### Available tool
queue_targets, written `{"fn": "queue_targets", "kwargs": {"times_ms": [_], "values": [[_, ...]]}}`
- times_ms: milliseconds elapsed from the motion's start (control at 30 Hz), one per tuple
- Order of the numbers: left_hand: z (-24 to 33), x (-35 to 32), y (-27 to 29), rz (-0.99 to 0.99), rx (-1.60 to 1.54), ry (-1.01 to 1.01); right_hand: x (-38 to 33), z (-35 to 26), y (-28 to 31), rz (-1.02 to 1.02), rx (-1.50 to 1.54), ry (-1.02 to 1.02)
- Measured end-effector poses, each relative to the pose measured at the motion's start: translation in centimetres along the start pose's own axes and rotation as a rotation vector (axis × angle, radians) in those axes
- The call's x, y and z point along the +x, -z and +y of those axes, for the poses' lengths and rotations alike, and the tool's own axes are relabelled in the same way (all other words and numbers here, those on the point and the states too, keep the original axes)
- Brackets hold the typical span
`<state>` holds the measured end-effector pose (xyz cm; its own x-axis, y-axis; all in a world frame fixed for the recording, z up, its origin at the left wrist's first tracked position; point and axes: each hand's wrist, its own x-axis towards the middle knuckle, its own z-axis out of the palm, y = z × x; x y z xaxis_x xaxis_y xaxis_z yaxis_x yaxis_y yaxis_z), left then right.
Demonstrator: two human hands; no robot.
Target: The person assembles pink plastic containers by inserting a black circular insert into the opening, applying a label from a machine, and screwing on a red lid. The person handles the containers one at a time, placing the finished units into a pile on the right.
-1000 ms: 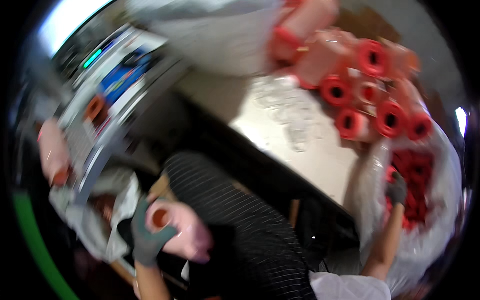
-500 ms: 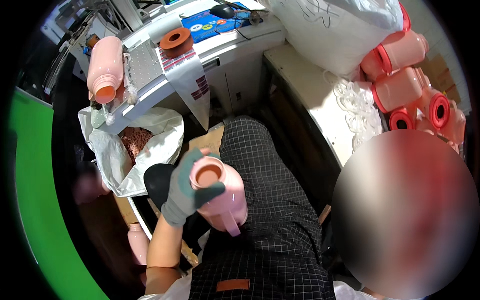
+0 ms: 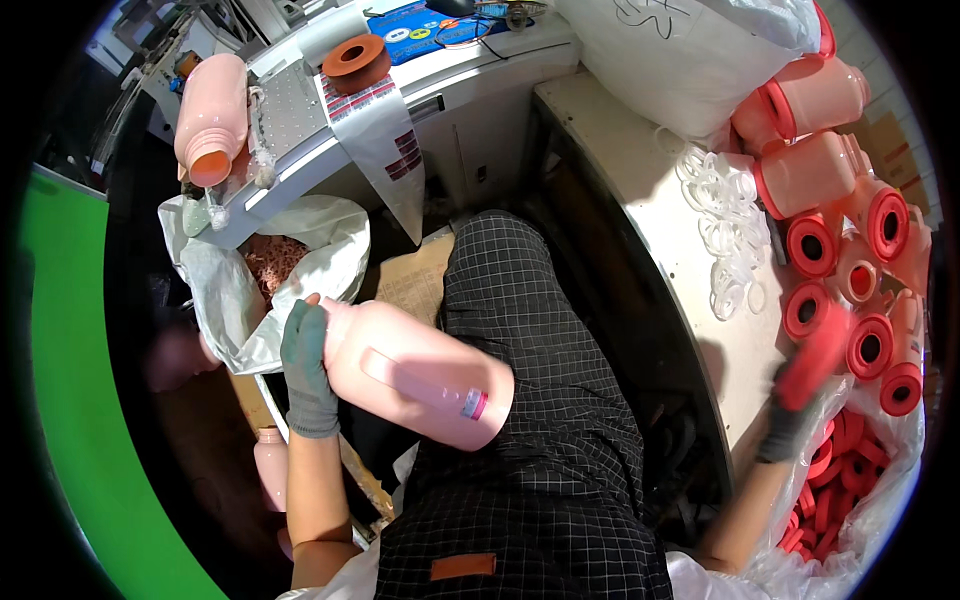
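1. Left hand [image 3: 308, 368], gloved in grey and green: closed around the neck end of a pink bottle [image 3: 430, 378]; fingers partly concealed by the bottle.
2. Pink bottle: tilted above the lap, neck toward the left hand, base to the right and lower; small pink-and-white label [image 3: 475, 403] near the base. Mouth out of sight; contact with the checked black garment [image 3: 530, 400] cannot be told.
3. Right hand [image 3: 785, 425], dark grey glove: closed on a red piece [image 3: 812, 360], raised just above an open plastic bag [image 3: 765, 550]. Motion blur; individual fingers not distinguishable.
4. Red piece: smeared by the blur, exact form unclear; stands in front of part of the stacked pink containers [image 3: 810, 175] with red ends.
5. Red parts [image 3: 845, 475], many, heaped inside the plastic bag; lower portion lost at the dark rim of the view.
6. White rings [image 3: 720, 225], loose pile on the right-hand worktop [image 3: 640, 190]; overlapping, count uncertain.
7. White sack [image 3: 680, 75], bulging, above the rings; cut off by the upper edge.
8. Second pink bottle [image 3: 270, 468], lower left, beside the left forearm; lower end hard to make out.
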<state>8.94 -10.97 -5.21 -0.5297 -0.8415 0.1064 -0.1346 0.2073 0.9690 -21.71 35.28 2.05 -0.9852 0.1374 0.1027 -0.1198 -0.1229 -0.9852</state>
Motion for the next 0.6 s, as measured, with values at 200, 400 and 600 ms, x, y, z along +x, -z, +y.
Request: {"fn": "queue_targets", "kwargs": {"times_ms": [200, 400, 600], "values": [[-9.2, -1.5, 5.4, 0.028, 0.831, -0.309, -6.8, 17.2, -10.1, -0.336, -0.485, 0.025], [-12.2, -2.4, 3.7, 0.069, -0.072, -0.032, -9.9, 10.9, -12.6, -0.648, -0.625, 0.591], [-3.9, -3.2, -4.9, 0.042, 0.282, -0.172, -5.8, 9.3, -15.3, -0.441, -0.213, -0.045]]}}
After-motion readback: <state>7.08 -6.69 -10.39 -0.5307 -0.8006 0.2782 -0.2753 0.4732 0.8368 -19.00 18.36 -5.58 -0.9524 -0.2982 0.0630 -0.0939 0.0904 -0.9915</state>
